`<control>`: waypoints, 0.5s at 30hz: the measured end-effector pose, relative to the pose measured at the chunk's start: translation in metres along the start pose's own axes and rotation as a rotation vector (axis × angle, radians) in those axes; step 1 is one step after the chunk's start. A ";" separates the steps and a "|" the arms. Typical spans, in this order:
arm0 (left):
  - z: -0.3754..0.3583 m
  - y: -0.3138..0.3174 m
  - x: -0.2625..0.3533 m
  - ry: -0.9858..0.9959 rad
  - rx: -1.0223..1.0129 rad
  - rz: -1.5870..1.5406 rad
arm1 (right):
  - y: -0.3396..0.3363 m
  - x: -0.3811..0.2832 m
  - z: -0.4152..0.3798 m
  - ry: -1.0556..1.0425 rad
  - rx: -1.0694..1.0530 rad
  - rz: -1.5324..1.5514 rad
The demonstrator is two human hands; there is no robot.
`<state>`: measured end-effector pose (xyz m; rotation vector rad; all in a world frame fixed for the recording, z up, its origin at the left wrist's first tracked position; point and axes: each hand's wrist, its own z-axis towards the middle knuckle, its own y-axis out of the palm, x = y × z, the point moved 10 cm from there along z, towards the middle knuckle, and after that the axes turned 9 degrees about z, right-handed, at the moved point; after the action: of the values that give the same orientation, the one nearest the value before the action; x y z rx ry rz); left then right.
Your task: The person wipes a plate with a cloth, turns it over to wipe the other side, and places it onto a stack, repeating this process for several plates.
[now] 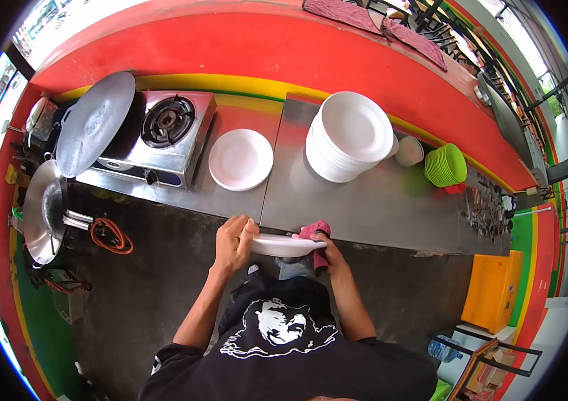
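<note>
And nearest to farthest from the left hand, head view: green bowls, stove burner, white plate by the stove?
1. White plate, just ahead on the counter
2. Stove burner, ahead and left
3. Green bowls, far right

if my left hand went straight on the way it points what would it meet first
Probably the steel counter at its front edge, ahead of your left hand. If the hand is higher, which this view leaves unclear, it might pass over toward the single white plate.
</note>
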<state>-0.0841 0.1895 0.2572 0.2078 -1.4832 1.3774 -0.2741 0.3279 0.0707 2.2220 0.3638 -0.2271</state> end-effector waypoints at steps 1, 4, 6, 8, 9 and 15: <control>0.007 0.001 -0.004 -0.031 0.046 0.005 | -0.005 -0.010 0.005 -0.018 0.069 -0.123; 0.010 0.030 -0.055 -0.273 0.109 -0.294 | -0.020 -0.040 0.029 -0.098 0.242 -0.397; -0.001 0.057 -0.105 -0.386 0.192 -0.402 | -0.010 -0.059 0.044 -0.222 0.227 -0.527; -0.011 0.072 -0.140 -0.534 0.128 -0.271 | -0.004 -0.072 0.062 -0.327 0.234 -0.630; -0.016 0.074 -0.150 -0.610 0.095 -0.208 | -0.002 -0.074 0.071 -0.332 0.212 -0.654; -0.021 0.068 -0.175 -0.667 0.172 0.045 | 0.020 -0.082 0.108 -0.397 0.093 -0.790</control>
<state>-0.0457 0.1412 0.0789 0.8097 -1.9082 1.5545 -0.3485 0.2166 0.0419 1.9513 1.0039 -1.0986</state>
